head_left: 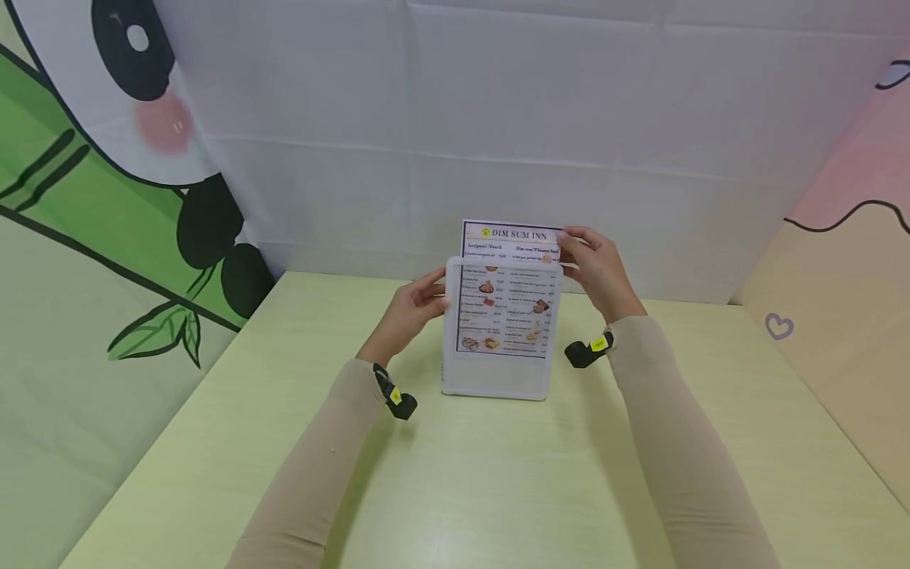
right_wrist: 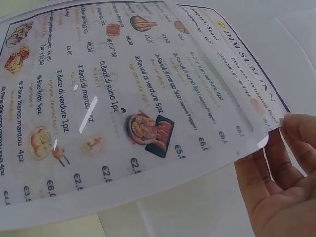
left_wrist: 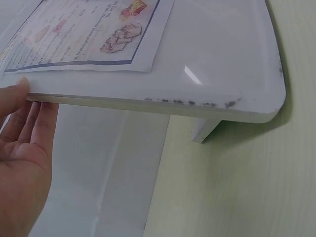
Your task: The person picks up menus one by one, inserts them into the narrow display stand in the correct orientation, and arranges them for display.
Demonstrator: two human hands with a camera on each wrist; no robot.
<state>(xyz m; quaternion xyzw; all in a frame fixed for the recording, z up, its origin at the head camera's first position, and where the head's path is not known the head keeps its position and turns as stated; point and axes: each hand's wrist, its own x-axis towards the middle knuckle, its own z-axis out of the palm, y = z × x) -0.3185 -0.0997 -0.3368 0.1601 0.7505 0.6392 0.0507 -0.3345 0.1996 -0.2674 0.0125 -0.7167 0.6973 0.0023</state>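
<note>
A white-framed sign holder [head_left: 498,379] with a clear front stands on the table, leaning back a little; its rear foot [left_wrist: 203,129] shows in the left wrist view. Inside it sits a printed "DIM SUM INN" menu sheet [head_left: 506,312], whose top strip sticks out above the holder's upper edge. My left hand [head_left: 412,307] grips the holder's left edge, thumb in front and fingers behind. With thumb and fingers, my right hand [head_left: 593,265] pinches the menu's upper right corner just above the holder [right_wrist: 212,177].
The pale wood-grain table [head_left: 455,490] runs back to a white cloth backdrop [head_left: 498,103]. Printed cartoon cloths hang at the left [head_left: 64,379] and right [head_left: 839,292]. Each wrist carries a small black camera.
</note>
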